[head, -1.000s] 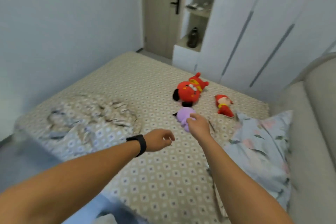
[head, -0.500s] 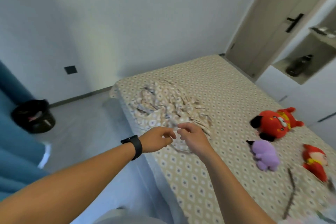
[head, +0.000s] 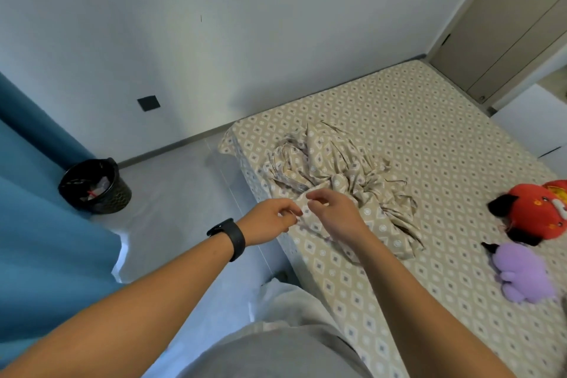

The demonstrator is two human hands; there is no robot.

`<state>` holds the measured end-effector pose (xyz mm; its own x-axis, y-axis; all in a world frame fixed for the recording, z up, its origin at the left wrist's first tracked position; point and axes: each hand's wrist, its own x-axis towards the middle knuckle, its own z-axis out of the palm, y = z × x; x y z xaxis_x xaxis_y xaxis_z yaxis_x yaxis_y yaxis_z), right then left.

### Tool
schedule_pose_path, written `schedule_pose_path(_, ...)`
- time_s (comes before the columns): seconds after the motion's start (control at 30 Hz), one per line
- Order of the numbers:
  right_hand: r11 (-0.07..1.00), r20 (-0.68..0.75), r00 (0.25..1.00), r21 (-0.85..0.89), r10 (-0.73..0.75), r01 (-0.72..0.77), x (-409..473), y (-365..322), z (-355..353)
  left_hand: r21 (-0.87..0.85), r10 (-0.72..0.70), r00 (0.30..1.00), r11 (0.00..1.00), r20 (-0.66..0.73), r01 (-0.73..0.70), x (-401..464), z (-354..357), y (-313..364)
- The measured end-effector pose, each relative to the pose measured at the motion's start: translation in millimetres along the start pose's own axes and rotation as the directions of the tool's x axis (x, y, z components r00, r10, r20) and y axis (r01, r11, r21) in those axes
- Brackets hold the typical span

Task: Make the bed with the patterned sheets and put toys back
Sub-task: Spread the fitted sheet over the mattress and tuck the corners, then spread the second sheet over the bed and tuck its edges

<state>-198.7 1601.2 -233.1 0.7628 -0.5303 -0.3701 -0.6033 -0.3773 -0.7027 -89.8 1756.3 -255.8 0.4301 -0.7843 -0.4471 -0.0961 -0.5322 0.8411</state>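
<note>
Both hands meet at the near-left edge of the bed (head: 429,138) — the left hand (head: 270,219) and right hand (head: 333,215) each with fingers curled, pinching the near corner of the crumpled patterned sheet (head: 334,169), which lies bunched on the left part of the mattress. Off to the right, well apart from the sheet, a red plush toy (head: 534,212) lies just beyond a purple plush toy (head: 521,276). A black wastebasket (head: 95,186) stands on the floor at left, beside a blue curtain (head: 33,224).

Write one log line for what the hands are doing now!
hands: left and right pinch crumpled sheet | toys: red, purple on bed
</note>
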Motion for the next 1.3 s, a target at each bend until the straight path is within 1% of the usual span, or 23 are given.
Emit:
schedule_pose_path(0.07,1.000,0.009,1.000,-0.004,0.008,-0.008,24.8,-0.5,5.9,0.009,-0.017,1.000,1.000,-0.013,0.017,14.7,-24.1,-2.9)
schedule_pose_path(0.23,0.999,0.112,0.994,-0.037,0.017,-0.013,83.0,-20.7,23.8,0.006,-0.123,0.992,0.992,-0.032,0.124,45.6,-91.6,-7.1)
schedule_pose_path(0.3,0.999,0.120,0.993,-0.034,0.024,-0.020,103.1,-33.9,30.7,-0.027,-0.151,0.988,0.988,-0.045,0.150,60.4,-115.0,-8.2)
schedule_pose_path(0.4,0.998,0.134,0.989,-0.019,0.067,-0.065,133.2,-46.2,42.2,-0.076,-0.156,0.987,0.985,-0.044,0.152,87.4,-141.5,-10.9)
schedule_pose_path(0.47,0.994,0.131,0.986,-0.018,0.106,-0.105,165.7,-57.5,48.1,-0.093,-0.158,0.987,0.983,-0.011,0.156,114.5,-165.5,-16.0)
schedule_pose_path(0.57,0.986,0.063,0.984,-0.030,0.167,-0.166,213.7,-78.1,55.6,-0.030,-0.136,0.986,0.990,0.099,0.139,157.8,-209.1,-21.1)
schedule_pose_path(0.6,0.980,0.034,0.979,-0.011,0.200,-0.200,226.4,-86.9,59.3,-0.002,-0.138,0.980,0.990,0.143,0.140,171.0,-225.5,-23.3)
schedule_pose_path(0.7,0.957,-0.030,0.958,0.050,0.286,-0.284,251.3,-115.2,67.4,0.054,-0.117,0.970,0.993,0.212,0.107,207.0,-267.4,-19.1)
schedule_pose_path(0.77,0.951,-0.050,0.952,0.080,0.303,-0.299,267.4,-131.2,71.1,0.073,-0.113,0.969,0.992,0.221,0.100,231.6,-287.7,-14.3)
schedule_pose_path(0.8,0.943,-0.074,0.944,0.113,0.322,-0.313,275.1,-138.4,74.7,0.099,-0.111,0.962,0.991,0.251,0.088,246.9,-296.8,-12.0)
schedule_pose_path(0.83,0.939,-0.093,0.940,0.137,0.329,-0.316,279.7,-143.3,76.2,0.111,-0.113,0.958,0.990,0.264,0.086,255.8,-300.3,-8.8)
schedule_pose_path(0.9,0.898,-0.135,0.904,0.243,0.405,-0.366,284.7,-142.2,82.7,0.158,-0.131,0.935,0.984,0.329,0.082,280.0,-301.3,-2.6)
schedule_pose_path(0.97,0.860,-0.120,0.877,0.292,0.466,-0.417,285.7,-137.0,87.2,0.191,-0.137,0.912,0.979,0.386,0.066,295.4,-294.1,5.5)
schedule_pose_path(1.0,0.849,-0.110,0.865,0.288,0.490,-0.444,287.0,-132.2,89.1,0.194,-0.140,0.898,0.979,0.416,0.063,300.1,-290.1,7.3)
schedule_pose_path(1.13,0.808,-0.168,0.802,0.283,0.573,-0.517,324.5,-95.9,86.5,0.258,-0.196,0.838,0.964,0.510,0.069,338.9,-275.1,21.5)
schedule_pose_path(1.17,0.796,-0.169,0.789,0.282,0.591,-0.536,334.4,-87.9,85.9,0.288,-0.216,0.828,0.955,0.518,0.068,346.2,-274.9,23.6)
schedule_pose_path(1.2,0.779,-0.134,0.783,0.289,0.608,-0.556,351.2,-77.0,89.1,0.315,-0.260,0.818,0.944,0.513,0.102,354.2,-278.0,22.4)
schedule_pose_path(1.3,0.803,-0.075,0.815,0.247,0.574,-0.543,407.5,-51.7,95.2,0.387,-0.334,0.824,0.909,0.458,0.153,382.1,-293.2,23.2)
